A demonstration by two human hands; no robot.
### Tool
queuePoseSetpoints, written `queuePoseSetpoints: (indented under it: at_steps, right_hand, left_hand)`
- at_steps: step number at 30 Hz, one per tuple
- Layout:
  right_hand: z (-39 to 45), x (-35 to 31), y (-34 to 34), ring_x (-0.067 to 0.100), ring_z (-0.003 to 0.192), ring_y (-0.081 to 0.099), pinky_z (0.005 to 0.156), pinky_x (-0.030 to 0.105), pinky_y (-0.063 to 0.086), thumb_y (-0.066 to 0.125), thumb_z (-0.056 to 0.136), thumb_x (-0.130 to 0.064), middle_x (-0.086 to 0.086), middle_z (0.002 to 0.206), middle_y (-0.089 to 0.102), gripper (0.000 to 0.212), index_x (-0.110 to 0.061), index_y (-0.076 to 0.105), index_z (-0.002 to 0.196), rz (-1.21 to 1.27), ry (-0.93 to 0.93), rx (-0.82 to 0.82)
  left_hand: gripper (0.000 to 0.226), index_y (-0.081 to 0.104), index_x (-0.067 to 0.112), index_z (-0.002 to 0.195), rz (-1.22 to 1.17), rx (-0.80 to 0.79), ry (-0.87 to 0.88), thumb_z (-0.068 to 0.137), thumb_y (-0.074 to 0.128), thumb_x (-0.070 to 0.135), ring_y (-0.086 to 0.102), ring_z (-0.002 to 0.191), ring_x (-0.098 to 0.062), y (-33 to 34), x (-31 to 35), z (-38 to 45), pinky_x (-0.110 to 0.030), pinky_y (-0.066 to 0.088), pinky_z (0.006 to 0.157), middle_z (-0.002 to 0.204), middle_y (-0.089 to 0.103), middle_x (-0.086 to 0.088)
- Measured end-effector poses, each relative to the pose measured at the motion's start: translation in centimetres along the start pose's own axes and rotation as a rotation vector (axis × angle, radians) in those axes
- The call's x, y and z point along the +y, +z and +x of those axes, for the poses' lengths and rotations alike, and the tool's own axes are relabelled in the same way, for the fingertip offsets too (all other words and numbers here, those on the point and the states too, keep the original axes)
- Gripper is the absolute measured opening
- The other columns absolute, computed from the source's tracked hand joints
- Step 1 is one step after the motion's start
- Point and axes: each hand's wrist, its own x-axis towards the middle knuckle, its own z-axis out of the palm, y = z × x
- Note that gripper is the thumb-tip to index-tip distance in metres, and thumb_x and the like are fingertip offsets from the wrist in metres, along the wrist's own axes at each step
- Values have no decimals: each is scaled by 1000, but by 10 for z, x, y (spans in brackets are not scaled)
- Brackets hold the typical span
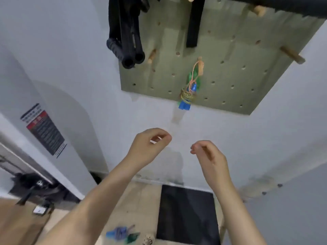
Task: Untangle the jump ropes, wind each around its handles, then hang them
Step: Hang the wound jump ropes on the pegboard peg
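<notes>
From the head camera we see a green pegboard [221, 71] fixed on a pale wall [88, 71]; a wound jump rope [188, 93] with blue handles hangs from a wooden peg [200, 65] near the board's lower edge, its orange cord looped over the peg and yellowish coils wrapped round the handles. Black straps and foam-grip handles [130, 50] hang at the board's upper left; a black band [193, 25] hangs beside them, further right.

Below the board we hold both hands up in front of the wall, near each other but apart; our left hand [150, 144] has loosely curled fingers with thumb and fingertips close together, and we see nothing held in it; our right hand [207, 152] is likewise loosely curled and holds nothing, its fingertips pointing toward the left hand.

Low in the view, a second jump rope [122, 233], blue and green and blurred, lies on a wooden surface [136, 200] beside a black mat [187, 214]; a red and black notice [45, 129] is stuck on the wall at left.
</notes>
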Motion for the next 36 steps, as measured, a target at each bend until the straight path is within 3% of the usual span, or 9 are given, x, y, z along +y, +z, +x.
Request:
queuePoseSetpoints:
  at_steps: [9,16,19,22,25,29,31,33,36]
  right_hand:
    - [-153,193,81,-3,91,63,77,19,46,48,81,-62,-23,94,66,23,-46,62,90,98,488,-89]
    - [-216,468,230,8,93,63,80,30,52,46,72,-70,-18,97,64,36,-44,54,97,50,794,-177]
    - [-244,598,318,11,94,63,85,38,55,58,82,-60,-9,107,61,33,-44,51,109,44,872,-206]
    - [-267,712,395,16,101,58,92,44,53,63,87,-51,1,117,53,48,-36,45,129,16,941,-215]
    - [-279,792,447,19,102,57,95,46,52,65,86,-50,7,118,53,66,-32,34,142,16,1053,-251]
    - [-266,855,494,17,102,60,83,40,59,72,84,-43,-1,121,53,71,-38,32,143,83,1008,-279]
    - [-259,867,511,15,90,60,63,35,61,77,80,-37,-2,110,53,53,-31,49,125,54,954,-293]
    - [-254,873,522,18,83,59,59,38,60,80,79,-29,0,99,54,38,-21,55,106,21,916,-305]
    - [-249,864,516,17,76,58,52,25,53,80,79,-23,3,95,55,32,-18,53,95,65,895,-321]
  left_hand:
    - [15,73,32,74,126,-178,-431,87,70,25,63,79,-17,33,-199,-138,-29,47,75,78,69,8]
    - [10,70,34,96,272,-163,-704,86,74,32,61,88,0,74,-519,-210,-6,43,71,97,68,15]
    - [42,64,29,119,347,-222,-679,81,79,37,49,93,21,84,-668,-248,0,39,80,110,57,19]
    - [46,59,41,110,412,-277,-590,70,81,49,46,93,16,89,-790,-272,-24,47,84,101,56,32]
    - [83,48,30,140,635,-393,-656,69,82,56,45,129,-15,92,-895,-278,-44,39,107,140,50,3]
    - [99,40,31,146,744,-474,-709,63,83,61,43,131,-25,99,-974,-264,-42,40,105,143,45,-4]
    - [89,52,25,136,741,-496,-681,62,83,61,50,119,-23,105,-990,-259,-35,43,95,130,54,-4]
    - [78,61,21,126,723,-499,-669,61,85,59,55,109,-20,108,-995,-254,-33,47,89,120,59,-4]
    - [63,70,20,110,520,-411,-731,59,91,50,65,93,-15,104,-983,-251,-34,55,80,104,69,3]
